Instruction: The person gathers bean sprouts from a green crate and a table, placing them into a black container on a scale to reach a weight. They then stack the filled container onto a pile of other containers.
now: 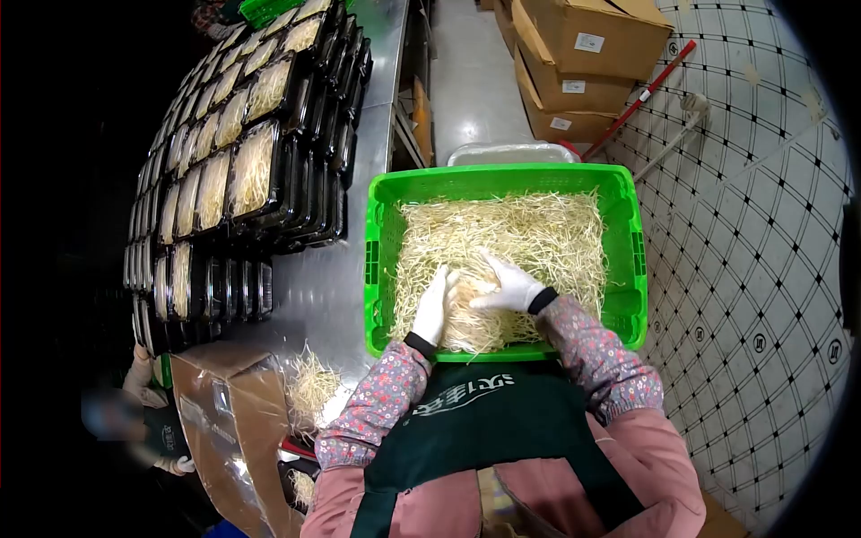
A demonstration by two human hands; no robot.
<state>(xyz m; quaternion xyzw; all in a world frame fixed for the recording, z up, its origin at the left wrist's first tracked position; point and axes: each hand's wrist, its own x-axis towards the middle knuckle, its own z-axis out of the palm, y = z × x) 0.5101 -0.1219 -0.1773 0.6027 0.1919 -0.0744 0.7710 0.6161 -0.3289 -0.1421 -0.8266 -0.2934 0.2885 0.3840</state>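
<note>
A green plastic crate (379,269) stands in front of me, filled with pale, thin bean sprouts (511,224). Both my hands wear white gloves with dark cuffs. My left hand (432,307) presses against the left side of a clump of bean sprouts (468,314) near the crate's front. On the clump's right side, my right hand (511,287) curves over it with thumb and fingers apart. The clump is gripped between the two hands. Some fingertips are sunk among the sprouts and hidden.
Stacked black trays of sprouts (256,170) fill the metal table (309,287) at left. A loose sprout pile (309,390) lies beside an open cardboard box (224,386). Brown cartons (583,81) stand ahead. Another person (148,394) is at far left.
</note>
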